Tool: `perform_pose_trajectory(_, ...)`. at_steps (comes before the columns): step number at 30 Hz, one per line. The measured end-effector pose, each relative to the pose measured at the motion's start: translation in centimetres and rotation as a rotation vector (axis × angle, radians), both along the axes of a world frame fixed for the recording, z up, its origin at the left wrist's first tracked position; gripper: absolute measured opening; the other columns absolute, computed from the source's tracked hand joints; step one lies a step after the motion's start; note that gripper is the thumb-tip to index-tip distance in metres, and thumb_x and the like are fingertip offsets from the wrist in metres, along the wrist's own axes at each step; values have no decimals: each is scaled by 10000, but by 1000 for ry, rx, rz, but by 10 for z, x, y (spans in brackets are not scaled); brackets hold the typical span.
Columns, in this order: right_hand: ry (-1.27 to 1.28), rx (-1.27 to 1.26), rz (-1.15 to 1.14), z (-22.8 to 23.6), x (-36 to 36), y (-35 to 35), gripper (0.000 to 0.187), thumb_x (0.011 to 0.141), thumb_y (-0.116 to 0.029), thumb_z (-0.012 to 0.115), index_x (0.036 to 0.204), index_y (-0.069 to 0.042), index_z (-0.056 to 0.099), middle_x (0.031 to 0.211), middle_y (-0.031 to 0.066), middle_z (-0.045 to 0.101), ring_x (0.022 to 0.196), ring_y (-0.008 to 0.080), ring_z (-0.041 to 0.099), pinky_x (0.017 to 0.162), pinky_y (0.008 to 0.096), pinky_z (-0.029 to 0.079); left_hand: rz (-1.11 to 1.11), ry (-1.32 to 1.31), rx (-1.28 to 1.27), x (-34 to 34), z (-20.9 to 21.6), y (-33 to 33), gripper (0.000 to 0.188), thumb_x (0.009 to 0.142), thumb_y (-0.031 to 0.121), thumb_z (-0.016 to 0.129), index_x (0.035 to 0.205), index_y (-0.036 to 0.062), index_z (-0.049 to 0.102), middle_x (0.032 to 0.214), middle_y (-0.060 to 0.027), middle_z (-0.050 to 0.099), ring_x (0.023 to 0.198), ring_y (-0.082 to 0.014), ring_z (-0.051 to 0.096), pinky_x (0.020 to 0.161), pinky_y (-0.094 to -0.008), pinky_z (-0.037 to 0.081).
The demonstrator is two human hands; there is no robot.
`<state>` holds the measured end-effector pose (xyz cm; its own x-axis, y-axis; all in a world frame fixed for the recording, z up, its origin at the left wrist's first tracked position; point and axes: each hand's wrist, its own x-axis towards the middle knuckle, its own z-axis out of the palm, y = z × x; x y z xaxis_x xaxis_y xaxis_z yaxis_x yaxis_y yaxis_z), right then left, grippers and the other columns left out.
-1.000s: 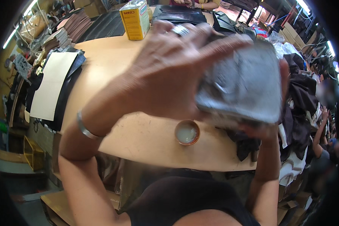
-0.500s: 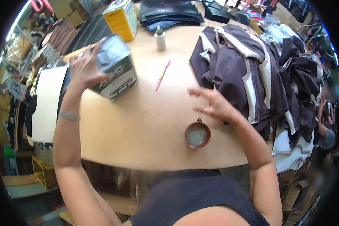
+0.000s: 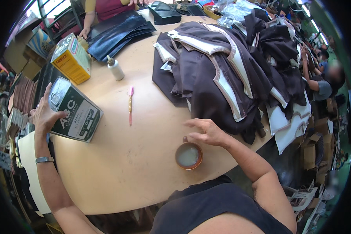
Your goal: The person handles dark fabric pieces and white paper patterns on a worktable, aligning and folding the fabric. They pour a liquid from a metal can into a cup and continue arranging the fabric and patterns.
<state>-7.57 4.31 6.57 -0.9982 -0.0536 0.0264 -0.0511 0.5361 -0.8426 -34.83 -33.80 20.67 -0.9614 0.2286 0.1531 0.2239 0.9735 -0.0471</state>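
My left hand (image 3: 45,112) grips a rectangular green and white metal tin (image 3: 78,112) at the table's left side, thumb across its front and fingers around the top edge. Over on the right, my right hand (image 3: 207,132) is held with fingers loosely spread and nothing in them. Just below those fingers stands a brown mug (image 3: 189,156) with cloudy, whitish contents, its handle pointing away from me. Between the hands lies a slim pink and gold pen-like tool (image 3: 130,105). A small white squeeze bottle (image 3: 115,70) stands farther back.
Brown fabric pieces with white edging (image 3: 222,74) are heaped on the right of the table (image 3: 144,167). A yellow box-shaped can (image 3: 71,60) stands behind the tin. Dark sheets (image 3: 123,35) are stacked at the back, beside a person in a red garment (image 3: 109,9).
The view has swung to the right, and a person across the table now shows. My left hand keeps its hold on the tin; my right hand stays open near the mug.
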Motion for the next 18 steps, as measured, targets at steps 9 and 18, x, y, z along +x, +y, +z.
perform_pose_trajectory(9,-26,-159,-249,-24,46,7,149,782,-120,627,794,21,581,924,120,631,831,190,597,739,287,458,236,60,135,-82,-18,-26,1012,544,438,703,1402,261,196,1159,-186,562,1079,-338,531,920,-502,313)
perform_pose_trajectory(18,98,264,38,-10,59,-40,668,664,-324,736,1226,-114,442,1248,149,437,1058,307,481,863,385,423,253,162,-130,-96,-31,-21,1122,500,712,618,1418,295,126,1344,-232,368,1269,-353,329,914,-718,93)
